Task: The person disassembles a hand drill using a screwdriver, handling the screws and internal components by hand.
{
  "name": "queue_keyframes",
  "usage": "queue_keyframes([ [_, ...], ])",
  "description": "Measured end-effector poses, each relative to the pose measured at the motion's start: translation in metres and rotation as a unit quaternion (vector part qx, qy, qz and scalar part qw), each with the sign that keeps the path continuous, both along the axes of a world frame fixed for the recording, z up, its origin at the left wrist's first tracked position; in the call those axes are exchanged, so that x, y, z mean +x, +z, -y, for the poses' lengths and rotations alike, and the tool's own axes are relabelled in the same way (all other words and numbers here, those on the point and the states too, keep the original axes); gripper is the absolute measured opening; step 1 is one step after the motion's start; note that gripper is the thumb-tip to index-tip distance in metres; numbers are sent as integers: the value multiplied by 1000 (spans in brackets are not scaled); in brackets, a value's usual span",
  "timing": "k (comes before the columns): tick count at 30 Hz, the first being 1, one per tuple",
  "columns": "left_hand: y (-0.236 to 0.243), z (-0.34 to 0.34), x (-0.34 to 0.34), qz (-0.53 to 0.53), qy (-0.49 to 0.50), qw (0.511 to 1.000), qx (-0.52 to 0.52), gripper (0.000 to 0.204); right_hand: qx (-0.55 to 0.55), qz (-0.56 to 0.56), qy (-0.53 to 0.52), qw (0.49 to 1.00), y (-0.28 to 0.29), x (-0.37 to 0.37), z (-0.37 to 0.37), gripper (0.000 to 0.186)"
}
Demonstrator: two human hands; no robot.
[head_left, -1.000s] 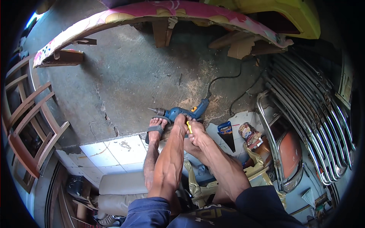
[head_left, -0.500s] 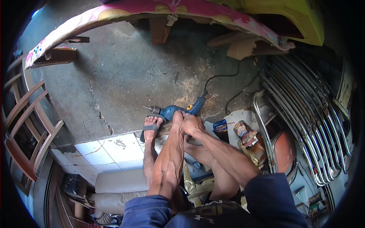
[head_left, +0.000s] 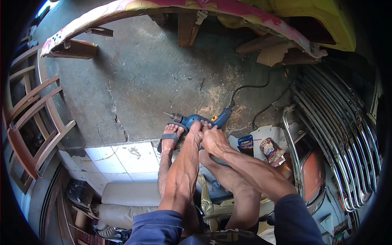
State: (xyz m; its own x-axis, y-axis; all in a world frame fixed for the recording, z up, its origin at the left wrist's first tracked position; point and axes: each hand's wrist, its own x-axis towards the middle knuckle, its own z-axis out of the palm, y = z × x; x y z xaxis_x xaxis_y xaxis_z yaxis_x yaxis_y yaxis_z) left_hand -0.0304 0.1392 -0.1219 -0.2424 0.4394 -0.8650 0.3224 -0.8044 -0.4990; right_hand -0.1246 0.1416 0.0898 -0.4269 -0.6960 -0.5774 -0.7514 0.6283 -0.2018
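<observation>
A blue corded power drill [head_left: 223, 117] with a yellow switch lies on the concrete, its chuck pointing left beside my sandalled left foot [head_left: 169, 135]. My left hand [head_left: 197, 128] is just in front of the drill body, its fingers curled and mostly hidden. Against it presses my right hand [head_left: 214, 138], closed like a fist. Whatever the two hands hold between them is too small or too covered to make out. Both are close above my right foot, whose toes show by the drill handle.
A handsaw with a blue handle [head_left: 246, 141] and a printed can [head_left: 270, 147] sit at the right. Curved chrome chair frames [head_left: 347, 143] stack beyond them. Wooden frames [head_left: 34, 139] stand on the left; a pink padded panel [head_left: 163, 5] spans the far side. The drill's cord [head_left: 249, 86] trails right.
The whole view has shifted, so most things appear farther right. My hands remain together by the drill, which lies in the same place.
</observation>
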Motion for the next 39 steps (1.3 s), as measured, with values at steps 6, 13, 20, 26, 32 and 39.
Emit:
queue_keyframes([
  [6,24,-4,-1,-29,18,999,27,25,105,238,-152,954,8,-35,-16,39],
  [13,74,17,-24,-4,-48,999,4,33,263,240,-233,905,15,-4,-9,55],
  [20,70,18,-5,-7,-43,999,-19,32,122,359,-694,613,34,6,-21,52],
  [26,64,15,-11,-16,-76,997,-10,31,174,11,-112,978,30,37,-18,59],
  [32,57,10,-13,-42,-61,997,-23,31,-7,402,-815,417,57,5,-20,32],
  [39,60,3,15,-11,-100,992,-71,29,140,154,-242,948,29,30,-34,77],
])
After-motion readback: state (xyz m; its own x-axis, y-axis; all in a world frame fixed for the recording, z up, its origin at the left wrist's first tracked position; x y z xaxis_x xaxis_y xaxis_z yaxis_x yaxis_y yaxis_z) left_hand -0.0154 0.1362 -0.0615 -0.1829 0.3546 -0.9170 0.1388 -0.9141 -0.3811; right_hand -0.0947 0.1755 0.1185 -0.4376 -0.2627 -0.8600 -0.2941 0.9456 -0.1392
